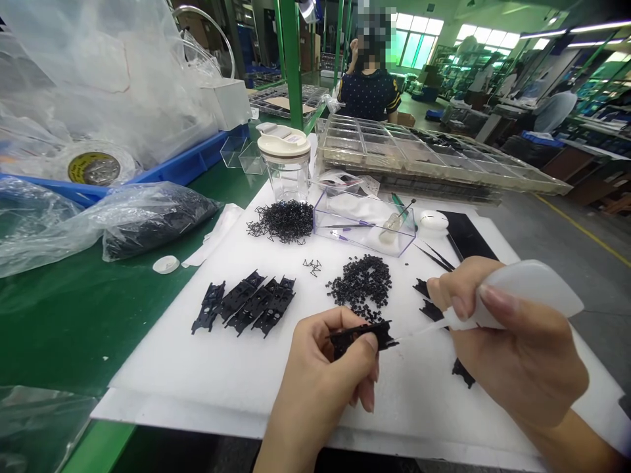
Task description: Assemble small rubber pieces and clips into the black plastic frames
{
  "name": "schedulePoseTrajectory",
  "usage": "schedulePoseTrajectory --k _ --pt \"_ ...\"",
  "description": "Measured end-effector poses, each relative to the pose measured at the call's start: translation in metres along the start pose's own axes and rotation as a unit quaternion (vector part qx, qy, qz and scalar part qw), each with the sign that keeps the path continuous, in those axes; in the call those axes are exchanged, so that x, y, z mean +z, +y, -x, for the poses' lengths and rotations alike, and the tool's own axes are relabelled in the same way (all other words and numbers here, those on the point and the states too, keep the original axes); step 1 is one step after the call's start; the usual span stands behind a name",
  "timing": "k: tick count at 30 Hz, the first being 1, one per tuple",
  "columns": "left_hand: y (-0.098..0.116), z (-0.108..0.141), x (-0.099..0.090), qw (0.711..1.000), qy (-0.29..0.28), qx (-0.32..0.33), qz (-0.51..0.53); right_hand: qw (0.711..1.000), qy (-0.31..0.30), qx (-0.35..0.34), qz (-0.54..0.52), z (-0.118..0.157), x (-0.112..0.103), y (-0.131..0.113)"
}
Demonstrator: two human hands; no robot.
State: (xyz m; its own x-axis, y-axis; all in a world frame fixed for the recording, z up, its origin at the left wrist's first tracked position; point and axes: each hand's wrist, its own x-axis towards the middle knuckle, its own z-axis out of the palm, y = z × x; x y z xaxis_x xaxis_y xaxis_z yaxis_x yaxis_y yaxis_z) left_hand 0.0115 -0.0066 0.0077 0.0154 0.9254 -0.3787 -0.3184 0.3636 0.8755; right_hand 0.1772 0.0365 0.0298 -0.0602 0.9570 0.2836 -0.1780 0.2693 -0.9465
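Between the thumb and fingers of my left hand (pixel 328 374) is a flat black plastic part (pixel 383 334) with notched ends. My right hand (pixel 517 341) is wrapped round a white squeeze bottle (pixel 537 292), tilted so that its thin nozzle (pixel 419 330) reaches the right end of the part. Just beyond my left hand lies a pile of tiny black pieces (pixel 362 279). Several similar black parts (pixel 246 302) rest side by side at the left. A few more, one of them a black part (pixel 463 373), are partly hidden behind my right hand.
A heap of bent black wire clips (pixel 286 220) lies before a lidded clear cup (pixel 284 164). Beside it stands a clear box (pixel 365 230) with tools. Tweezers (pixel 436 256), a divided clear tray (pixel 419 154) and a blue bin (pixel 172 161) surround the white foam sheet (pixel 197 381). A person (pixel 369 92) sits beyond.
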Motion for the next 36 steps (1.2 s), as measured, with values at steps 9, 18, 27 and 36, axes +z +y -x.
schedulePoseTrajectory --k 9,18,27,36 --pt "-0.001 -0.001 0.000 1.000 0.000 -0.004 -0.001 1.000 0.005 0.000 -0.002 0.002 -0.001 0.001" --pt "-0.001 0.001 0.000 1.000 0.006 -0.005 0.000 1.000 -0.006 0.006 0.001 0.002 -0.002 0.000" --pt "-0.001 -0.001 0.000 1.000 0.001 -0.001 -0.008 1.000 -0.006 0.002 -0.005 0.003 -0.001 0.002" --pt "-0.005 -0.004 -0.007 0.998 -0.029 0.023 0.053 0.992 -0.015 -0.093 0.085 -0.007 -0.022 -0.007"
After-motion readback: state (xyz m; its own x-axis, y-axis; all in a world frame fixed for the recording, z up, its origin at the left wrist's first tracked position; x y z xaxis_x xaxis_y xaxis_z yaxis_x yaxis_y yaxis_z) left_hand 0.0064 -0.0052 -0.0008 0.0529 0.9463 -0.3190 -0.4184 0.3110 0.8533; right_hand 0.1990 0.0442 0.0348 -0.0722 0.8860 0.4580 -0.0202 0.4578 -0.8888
